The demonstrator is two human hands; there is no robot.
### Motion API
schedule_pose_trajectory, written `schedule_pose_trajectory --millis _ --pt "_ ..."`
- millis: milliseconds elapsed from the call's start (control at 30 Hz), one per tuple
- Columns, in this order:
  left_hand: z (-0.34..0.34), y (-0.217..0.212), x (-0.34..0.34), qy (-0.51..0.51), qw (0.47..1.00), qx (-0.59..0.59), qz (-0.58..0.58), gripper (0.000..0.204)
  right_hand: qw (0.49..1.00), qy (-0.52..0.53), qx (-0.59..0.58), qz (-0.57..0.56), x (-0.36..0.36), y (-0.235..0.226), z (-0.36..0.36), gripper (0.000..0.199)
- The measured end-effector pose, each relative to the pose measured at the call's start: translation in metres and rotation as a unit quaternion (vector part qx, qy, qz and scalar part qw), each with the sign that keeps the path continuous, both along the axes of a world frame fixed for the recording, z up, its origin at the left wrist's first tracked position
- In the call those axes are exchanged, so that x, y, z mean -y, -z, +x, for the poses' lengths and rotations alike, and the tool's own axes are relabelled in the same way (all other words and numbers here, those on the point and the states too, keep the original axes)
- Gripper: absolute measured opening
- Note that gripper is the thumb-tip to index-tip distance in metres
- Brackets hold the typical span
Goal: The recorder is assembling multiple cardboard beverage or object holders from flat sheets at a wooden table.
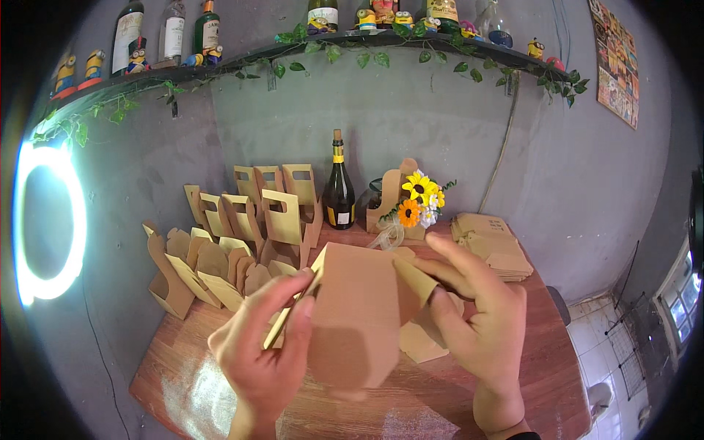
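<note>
A partly folded brown cardboard box (359,308) is held up over the wooden table, with its broad panel facing me and side flaps bent back. My left hand (257,359) pinches its left flap between thumb and fingers. On the opposite side my right hand (480,315) grips the right flap, which angles away from the panel. Behind the box, partly hidden by it and my right hand, another piece of cardboard (422,346) lies on the tabletop.
Several assembled cardboard carriers (282,220) with cut-out handles crowd the table's left. A dark corked bottle (339,191) and artificial flowers (420,194) stand at the back. Flat cardboard pieces (491,246) are stacked at the right. A ring light (51,220) glows at left.
</note>
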State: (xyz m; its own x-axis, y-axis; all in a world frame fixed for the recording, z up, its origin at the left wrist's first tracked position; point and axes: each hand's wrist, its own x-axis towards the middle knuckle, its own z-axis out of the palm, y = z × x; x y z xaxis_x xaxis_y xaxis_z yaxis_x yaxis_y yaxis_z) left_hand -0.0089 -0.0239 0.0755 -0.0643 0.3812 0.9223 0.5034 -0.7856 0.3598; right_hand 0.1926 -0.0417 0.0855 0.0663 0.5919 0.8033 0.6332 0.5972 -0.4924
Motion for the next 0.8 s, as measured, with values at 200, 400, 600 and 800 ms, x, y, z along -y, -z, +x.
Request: schedule_pose_trajectory --millis 200,400,600,800 --pt "-0.001 0.008 -0.011 -0.033 0.992 -0.052 0.108 0.024 0.982 -0.173 -0.057 -0.044 -0.01 0.006 -0.011 0.046" --pt "-0.008 -0.001 -0.008 0.001 0.977 -0.119 0.174 0.025 0.99 -0.123 0.069 0.007 -0.018 0.003 -0.003 0.053" --pt "-0.002 0.001 0.0 0.087 0.966 -0.144 0.199 0.023 0.972 -0.036 0.229 0.044 0.008 -0.014 0.008 0.053" --pt "0.007 0.009 -0.007 0.085 0.964 -0.121 0.22 0.029 0.94 -0.279 0.196 0.016 -0.016 0.001 0.011 0.041"
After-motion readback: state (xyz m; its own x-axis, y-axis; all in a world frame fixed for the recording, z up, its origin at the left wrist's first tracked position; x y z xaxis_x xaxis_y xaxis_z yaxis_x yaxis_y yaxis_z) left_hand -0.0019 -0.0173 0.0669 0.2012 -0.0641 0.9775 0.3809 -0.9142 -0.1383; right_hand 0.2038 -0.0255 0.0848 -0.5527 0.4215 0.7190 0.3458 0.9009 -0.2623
